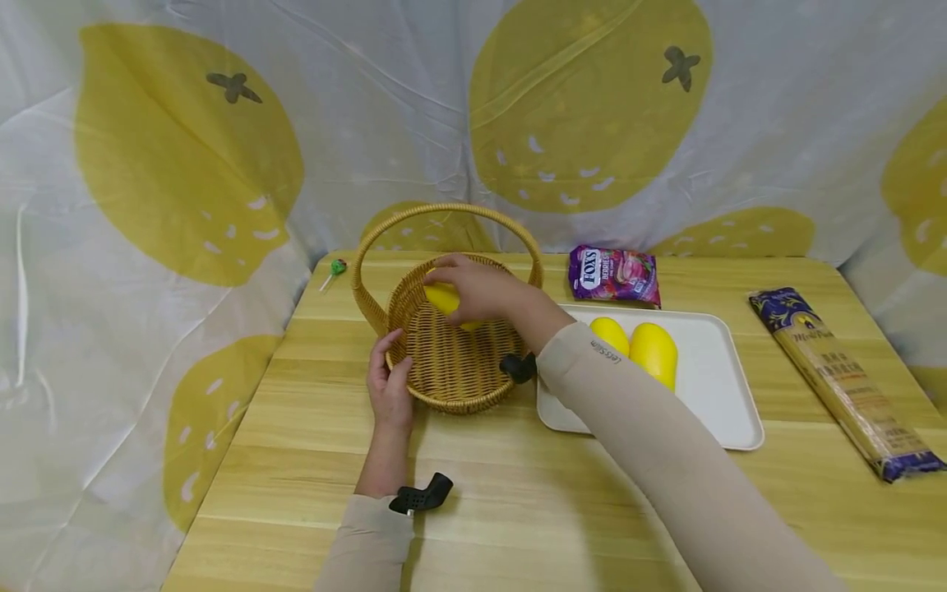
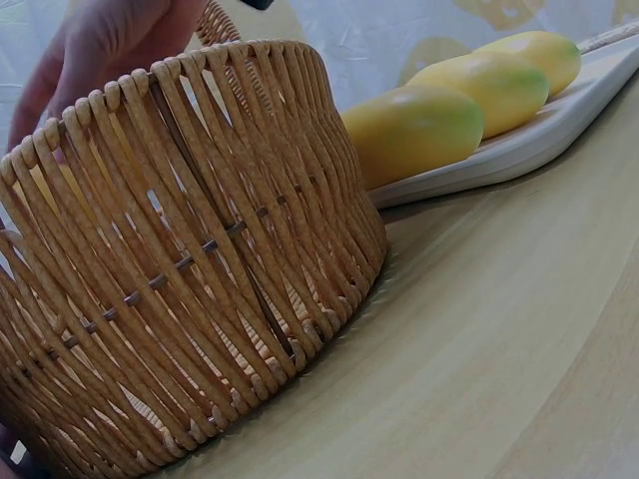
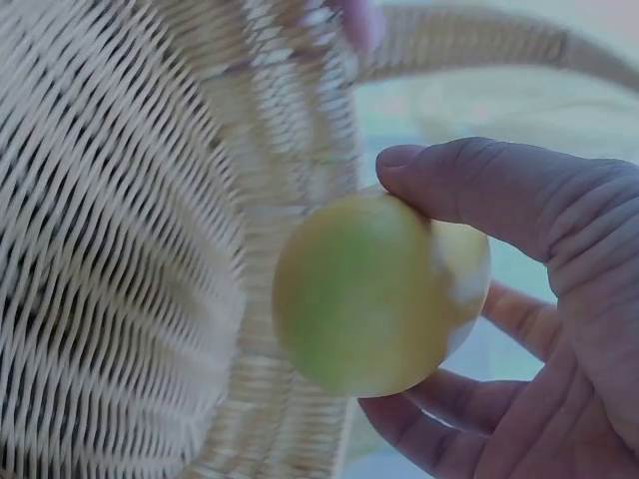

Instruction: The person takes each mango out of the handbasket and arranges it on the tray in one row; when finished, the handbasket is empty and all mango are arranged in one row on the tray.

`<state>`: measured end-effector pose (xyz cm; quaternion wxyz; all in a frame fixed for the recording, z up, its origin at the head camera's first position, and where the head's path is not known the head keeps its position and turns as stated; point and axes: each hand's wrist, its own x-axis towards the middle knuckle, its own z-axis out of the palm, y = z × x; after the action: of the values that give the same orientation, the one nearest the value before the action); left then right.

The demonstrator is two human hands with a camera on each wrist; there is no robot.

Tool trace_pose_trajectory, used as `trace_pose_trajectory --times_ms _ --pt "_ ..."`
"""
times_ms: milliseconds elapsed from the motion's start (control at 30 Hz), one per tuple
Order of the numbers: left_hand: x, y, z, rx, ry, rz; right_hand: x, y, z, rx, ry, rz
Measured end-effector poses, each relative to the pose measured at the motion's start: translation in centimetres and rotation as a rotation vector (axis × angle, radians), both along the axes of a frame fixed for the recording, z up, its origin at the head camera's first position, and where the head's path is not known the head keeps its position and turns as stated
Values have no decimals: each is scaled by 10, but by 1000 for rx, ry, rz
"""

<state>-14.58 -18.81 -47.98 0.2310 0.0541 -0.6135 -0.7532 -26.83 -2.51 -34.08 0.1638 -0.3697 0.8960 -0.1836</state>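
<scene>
A round wicker basket (image 1: pixel 451 404) with a tall arched handle stands on the wooden table. My right hand (image 1: pixel 481 288) reaches over it and holds a yellow mango (image 1: pixel 441 298) above its woven floor. In the right wrist view the mango's greenish end (image 3: pixel 344 299) faces the camera, with the thumb on one side and fingers on the other. At the basket's left rim, my left hand (image 1: pixel 390 395) grips the edge with thumb and fingers. Other mangoes (image 2: pixel 414 130) lie on a white tray (image 1: pixel 710 370); the right sleeve partly covers them in the head view.
Behind the tray lies a purple FOX'S candy bag (image 1: pixel 614 275). A long packet that looks like dry noodles (image 1: pixel 843 378) is at the right. Near the back left corner rests a green lollipop (image 1: pixel 338 267). A lemon-print curtain (image 1: pixel 385 123) hangs behind the table.
</scene>
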Motion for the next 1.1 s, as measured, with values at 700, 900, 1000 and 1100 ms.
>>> trace_pose_trajectory --times_ms 700,900,1000,1100 --pt "0 0 0 -27 -29 6 100 65 3 -399 125 -4" --pt "1 1 1 5 -27 -4 124 95 -9 -436 100 -11" --pt "1 1 1 14 -18 -7 131 112 -14 -447 82 -41" --pt "1 1 1 16 -18 -14 132 130 -19 -477 66 -91"
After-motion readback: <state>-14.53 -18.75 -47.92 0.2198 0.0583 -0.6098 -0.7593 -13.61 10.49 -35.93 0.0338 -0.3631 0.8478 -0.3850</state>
